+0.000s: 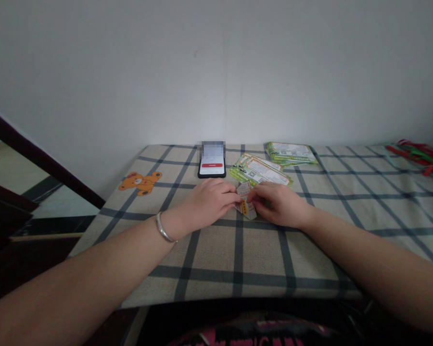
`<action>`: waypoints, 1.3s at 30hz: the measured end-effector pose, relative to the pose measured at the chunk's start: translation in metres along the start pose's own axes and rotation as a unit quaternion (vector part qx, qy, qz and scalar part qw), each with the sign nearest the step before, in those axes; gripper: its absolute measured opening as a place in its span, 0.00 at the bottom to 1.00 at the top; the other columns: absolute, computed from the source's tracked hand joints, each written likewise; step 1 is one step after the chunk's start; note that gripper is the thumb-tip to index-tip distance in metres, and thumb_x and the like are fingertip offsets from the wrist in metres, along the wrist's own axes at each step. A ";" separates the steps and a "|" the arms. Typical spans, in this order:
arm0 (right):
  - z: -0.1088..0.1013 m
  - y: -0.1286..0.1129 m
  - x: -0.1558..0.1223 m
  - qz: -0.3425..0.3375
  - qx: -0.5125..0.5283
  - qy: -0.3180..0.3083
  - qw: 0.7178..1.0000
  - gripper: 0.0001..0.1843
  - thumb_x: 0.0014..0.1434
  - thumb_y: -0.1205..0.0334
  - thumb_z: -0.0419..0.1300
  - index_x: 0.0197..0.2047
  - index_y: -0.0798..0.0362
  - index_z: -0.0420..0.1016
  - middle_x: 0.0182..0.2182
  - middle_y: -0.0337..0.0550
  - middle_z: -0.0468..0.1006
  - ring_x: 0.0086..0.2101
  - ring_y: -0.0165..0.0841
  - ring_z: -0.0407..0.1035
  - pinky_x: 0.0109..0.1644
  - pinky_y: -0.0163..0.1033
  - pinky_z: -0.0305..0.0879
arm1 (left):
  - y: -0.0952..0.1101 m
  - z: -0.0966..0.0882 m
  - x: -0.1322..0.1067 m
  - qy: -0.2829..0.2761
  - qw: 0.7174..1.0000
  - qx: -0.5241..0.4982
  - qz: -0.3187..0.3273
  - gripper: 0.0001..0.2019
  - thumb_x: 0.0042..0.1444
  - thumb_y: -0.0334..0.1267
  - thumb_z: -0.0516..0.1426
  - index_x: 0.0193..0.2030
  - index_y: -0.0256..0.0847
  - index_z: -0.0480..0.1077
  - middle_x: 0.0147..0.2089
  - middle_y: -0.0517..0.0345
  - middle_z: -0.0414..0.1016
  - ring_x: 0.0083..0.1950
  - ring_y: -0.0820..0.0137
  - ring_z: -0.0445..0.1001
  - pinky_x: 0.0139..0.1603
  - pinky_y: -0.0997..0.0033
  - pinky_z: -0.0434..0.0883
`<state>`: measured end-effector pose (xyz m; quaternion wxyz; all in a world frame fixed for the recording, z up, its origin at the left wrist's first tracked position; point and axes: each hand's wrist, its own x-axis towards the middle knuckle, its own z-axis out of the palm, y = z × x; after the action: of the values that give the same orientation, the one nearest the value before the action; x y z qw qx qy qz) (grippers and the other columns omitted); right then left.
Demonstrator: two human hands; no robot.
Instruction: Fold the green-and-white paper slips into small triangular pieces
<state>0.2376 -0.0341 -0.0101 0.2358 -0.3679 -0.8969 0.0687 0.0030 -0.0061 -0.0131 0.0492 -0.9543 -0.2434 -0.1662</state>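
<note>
Head view: left hand point(211, 202) and right hand point(279, 204) each pinch one edge of a small folded leaflet point(246, 203), resting on the checked cloth point(216, 252) near the phone point(212, 163). Risk: uneven pull may tear or skew the fold; knuckles may nudge the loose leaflets point(261, 172) just behind.

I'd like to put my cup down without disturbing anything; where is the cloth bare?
Bare cloth: the near edge below the left hand and right hand, and the stretch between the fanned leaflets and ribbons. Crowded: around the phone and folded leaflet.
</note>
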 end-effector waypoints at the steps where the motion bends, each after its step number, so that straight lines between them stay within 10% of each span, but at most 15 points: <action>1: -0.001 0.000 0.000 -0.008 -0.004 -0.004 1.000 0.10 0.55 0.71 0.54 0.38 0.53 0.75 0.28 0.40 0.75 0.29 0.30 0.66 0.34 0.34 0.60 | -0.001 -0.001 0.000 -0.002 1.000 -0.005 0.010 0.09 0.65 0.35 0.53 0.44 0.42 0.75 0.45 0.54 0.76 0.47 0.64 0.71 0.50 0.60 0.69; 18: -0.008 0.023 0.002 -0.052 -0.096 0.009 0.994 0.08 0.64 0.62 0.59 0.41 0.50 0.80 0.42 0.46 0.78 0.43 0.37 0.70 0.49 0.43 0.65 | -0.006 -0.004 -0.003 -0.018 0.993 -0.089 0.073 0.11 0.60 0.26 0.53 0.42 0.40 0.75 0.48 0.58 0.78 0.51 0.66 0.72 0.54 0.63 0.70; 33: -0.009 -0.001 0.001 -0.103 -0.264 -0.001 0.959 0.08 0.62 0.62 0.57 0.31 0.53 0.74 0.29 0.43 0.74 0.33 0.36 0.65 0.39 0.41 0.57 | 0.003 -0.008 -0.003 -0.001 1.000 0.022 0.008 0.23 0.66 0.54 0.47 0.46 0.38 0.76 0.47 0.49 0.75 0.49 0.58 0.70 0.51 0.53 0.69; 39: -0.006 -0.006 0.001 -0.109 -0.248 -0.004 0.963 0.09 0.61 0.63 0.56 0.30 0.53 0.74 0.27 0.43 0.74 0.31 0.35 0.64 0.36 0.40 0.55 | 0.006 -0.007 -0.003 -0.018 0.999 0.034 -0.002 0.21 0.61 0.51 0.56 0.51 0.36 0.73 0.50 0.47 0.73 0.52 0.57 0.69 0.54 0.52 0.68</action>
<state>0.2360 -0.0383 -0.0023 0.1398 -0.3151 -0.9211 -0.1808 0.0015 -0.0134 -0.0079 0.0768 -0.9544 -0.2519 -0.1406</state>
